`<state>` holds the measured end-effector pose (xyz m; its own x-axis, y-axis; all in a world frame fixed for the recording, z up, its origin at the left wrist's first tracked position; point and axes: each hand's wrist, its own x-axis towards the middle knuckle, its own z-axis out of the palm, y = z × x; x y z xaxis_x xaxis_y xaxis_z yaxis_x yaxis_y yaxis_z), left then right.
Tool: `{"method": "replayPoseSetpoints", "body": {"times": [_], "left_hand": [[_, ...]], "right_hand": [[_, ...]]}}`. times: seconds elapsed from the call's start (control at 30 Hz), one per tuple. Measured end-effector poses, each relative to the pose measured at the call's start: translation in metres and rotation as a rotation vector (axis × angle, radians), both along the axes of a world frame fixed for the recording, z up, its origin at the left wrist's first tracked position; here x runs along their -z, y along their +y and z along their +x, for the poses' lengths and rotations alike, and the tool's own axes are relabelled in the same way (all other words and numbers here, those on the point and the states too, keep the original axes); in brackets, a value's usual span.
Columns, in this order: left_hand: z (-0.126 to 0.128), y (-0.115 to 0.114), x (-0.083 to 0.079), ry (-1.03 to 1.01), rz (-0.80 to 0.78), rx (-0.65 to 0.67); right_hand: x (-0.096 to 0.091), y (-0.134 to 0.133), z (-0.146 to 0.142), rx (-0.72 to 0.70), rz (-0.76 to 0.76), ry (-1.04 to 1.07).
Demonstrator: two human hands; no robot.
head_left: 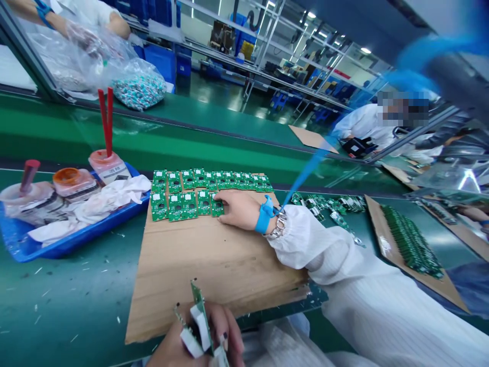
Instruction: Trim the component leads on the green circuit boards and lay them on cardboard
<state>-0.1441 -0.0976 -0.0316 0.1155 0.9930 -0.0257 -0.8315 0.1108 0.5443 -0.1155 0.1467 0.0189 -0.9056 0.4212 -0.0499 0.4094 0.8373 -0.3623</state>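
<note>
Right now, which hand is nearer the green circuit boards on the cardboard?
Right hand: touching the green circuit boards. Left hand: farther off, at the cardboard's near edge, holding another board.

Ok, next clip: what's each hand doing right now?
Left hand: closed, holding a green circuit board.
Right hand: open, resting on another green circuit board.

Right arm [344, 265] stretched way out across the view, right hand [239, 210] just lying palm down, pretty relaxed, and left hand [198, 339] down low, curled in a pinchy grip
</note>
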Motion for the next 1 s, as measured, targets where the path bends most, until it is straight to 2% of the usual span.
{"method": "replayPoseSetpoints", "body": {"times": [0.13,0.23,0.27,0.33,0.4,0.47,0.53,0.63,0.7,0.8,0.9,1.0], "left_hand": [[0.005,0.0,-0.004,-0.069,-0.007,-0.064],[0.007,-0.002,-0.013,-0.088,-0.117,-0.168],[0.008,-0.003,-0.017,-0.084,-0.174,-0.223],[0.007,-0.003,-0.023,-0.057,-0.279,-0.332],[0.006,0.0,-0.028,-0.007,-0.345,-0.4],[0.006,0.004,-0.031,0.04,-0.38,-0.432],[0.009,0.008,-0.033,0.076,-0.399,-0.441],[0.015,0.012,-0.037,0.104,-0.407,-0.413],[0.02,0.013,-0.039,0.109,-0.44,-0.418],[0.023,0.015,-0.04,0.134,-0.515,-0.455],[0.022,0.016,-0.036,0.185,-0.571,-0.479],[0.02,0.017,-0.033,0.202,-0.63,-0.504]], "right_hand": [[0.003,-0.003,-0.004,0.001,0.042,0.021],[-0.007,-0.006,0.003,0.032,0.045,0.043],[-0.012,-0.008,0.008,0.026,-0.001,0.059],[-0.023,-0.015,0.024,-0.053,-0.224,0.107],[-0.035,-0.027,0.042,-0.203,-0.511,0.182],[-0.044,-0.042,0.058,-0.352,-0.623,0.3],[-0.049,-0.056,0.07,-0.472,-0.537,0.446],[-0.05,-0.066,0.078,-0.656,-0.313,0.579],[-0.05,-0.066,0.081,-0.744,-0.175,0.563],[-0.052,-0.061,0.085,-0.778,-0.023,0.481],[-0.058,-0.051,0.088,-0.767,-0.05,0.439],[-0.06,-0.03,0.081,-0.692,-0.261,0.348]]}}
